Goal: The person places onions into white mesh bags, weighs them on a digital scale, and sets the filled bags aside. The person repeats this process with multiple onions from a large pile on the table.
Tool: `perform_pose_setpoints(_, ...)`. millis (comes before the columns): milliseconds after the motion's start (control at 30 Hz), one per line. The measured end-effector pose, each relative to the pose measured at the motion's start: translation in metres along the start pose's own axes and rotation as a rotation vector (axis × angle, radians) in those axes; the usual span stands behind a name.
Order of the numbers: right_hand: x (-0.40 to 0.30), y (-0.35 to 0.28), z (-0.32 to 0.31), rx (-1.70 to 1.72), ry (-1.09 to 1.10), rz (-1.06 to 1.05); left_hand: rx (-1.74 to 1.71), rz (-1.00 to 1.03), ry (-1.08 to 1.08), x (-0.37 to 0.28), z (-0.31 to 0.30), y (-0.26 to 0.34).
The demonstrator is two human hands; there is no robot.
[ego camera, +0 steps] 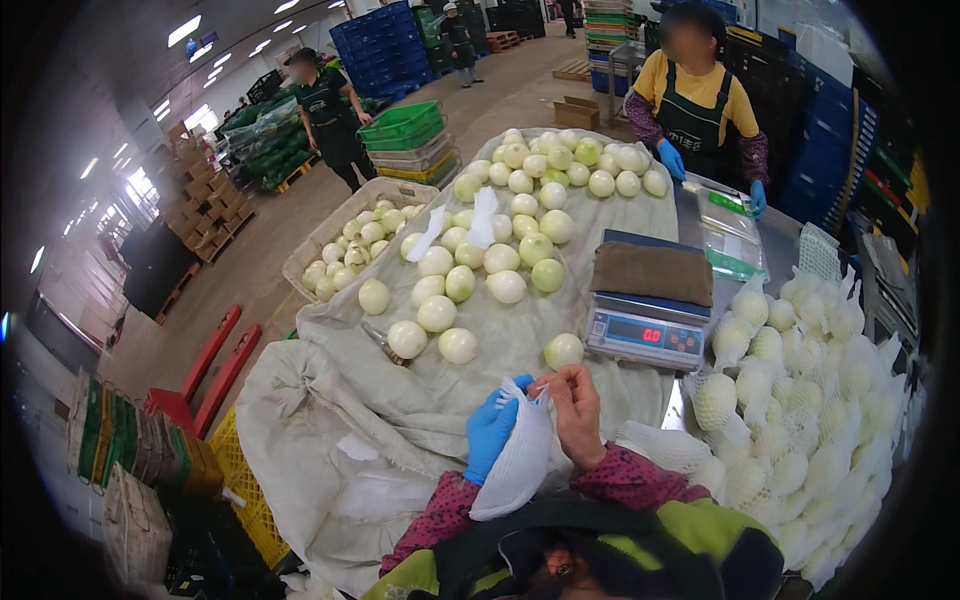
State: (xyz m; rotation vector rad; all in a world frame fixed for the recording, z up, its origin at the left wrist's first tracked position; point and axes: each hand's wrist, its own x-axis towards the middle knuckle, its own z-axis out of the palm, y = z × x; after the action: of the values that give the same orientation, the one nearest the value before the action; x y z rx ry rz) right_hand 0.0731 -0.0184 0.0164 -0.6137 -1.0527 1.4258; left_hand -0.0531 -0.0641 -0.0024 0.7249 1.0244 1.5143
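In front of my chest I hold a white foam mesh sleeve (pixel 517 457). My left hand (pixel 491 433), in a blue glove, grips its upper left side. My bare right hand (pixel 574 412) pinches the upper right end, where thin strands show. A peeled onion (pixel 563 351) lies just beyond my fingers. Many more peeled onions (pixel 502 257) are spread over the grey cloth (pixel 630 397), with white strips (pixel 484 217) lying on some. A knife (pixel 379 341) is partly hidden by an onion at the left. To the right stands a digital scale (pixel 645 330) with a folded brown cloth (pixel 651 273) on it.
Netted onions (pixel 795 397) are heaped along the right side. A crate (pixel 300 262) of onions stands beyond the table's left edge. A co-worker (pixel 697 105) in blue gloves stands at the far right near flat plastic packs (pixel 731 232). A red pallet jack (pixel 202 375) is on the floor at left.
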Motion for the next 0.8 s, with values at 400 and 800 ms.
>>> perform_pose_setpoints(400,0.009,0.032,-0.014,-0.187,0.151,0.11,-0.355,-0.269,-0.274,-0.009,-0.013,-0.013)
perform_pose_setpoints(800,0.011,0.105,-0.04,-0.981,-0.514,-0.54,0.015,-0.032,-0.216,0.01,-0.037,0.011)
